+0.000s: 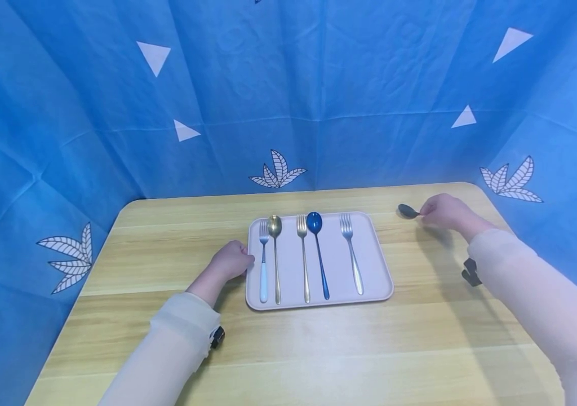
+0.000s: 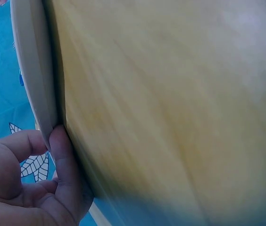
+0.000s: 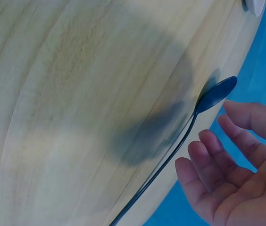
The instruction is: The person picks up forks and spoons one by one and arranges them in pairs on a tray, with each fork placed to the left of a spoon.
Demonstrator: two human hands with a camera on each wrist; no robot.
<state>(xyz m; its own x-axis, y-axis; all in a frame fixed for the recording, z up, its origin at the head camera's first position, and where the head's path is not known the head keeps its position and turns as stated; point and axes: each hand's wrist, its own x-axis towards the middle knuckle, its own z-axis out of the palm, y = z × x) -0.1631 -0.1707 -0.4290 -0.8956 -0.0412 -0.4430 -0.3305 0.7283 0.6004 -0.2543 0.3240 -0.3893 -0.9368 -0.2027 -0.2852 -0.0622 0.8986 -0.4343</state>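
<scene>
A pale pink tray [image 1: 377, 270] lies on the table with its left rim between the thumb and bent fingers of my left hand [image 1: 231, 259]; the left wrist view shows this pinch on the rim [image 2: 35, 70]. On the tray, from left to right, are a blue-handled fork [image 1: 263, 276], a gold spoon [image 1: 275, 225], a gold fork [image 1: 302, 228], a blue spoon [image 1: 314, 223] and a silver fork [image 1: 351, 254]. Off to the right, a dark spoon [image 3: 218, 93] lies on the tabletop. Beside its bowl hovers my right hand [image 3: 236, 165], fingers loosely spread and holding nothing.
The light wooden table [image 1: 319, 355] has rounded corners. A blue curtain [image 1: 369, 67] with white triangles and leaf prints hangs round its back and sides. My right sleeve [image 1: 532, 293] reaches over the table's right side, casting a shadow.
</scene>
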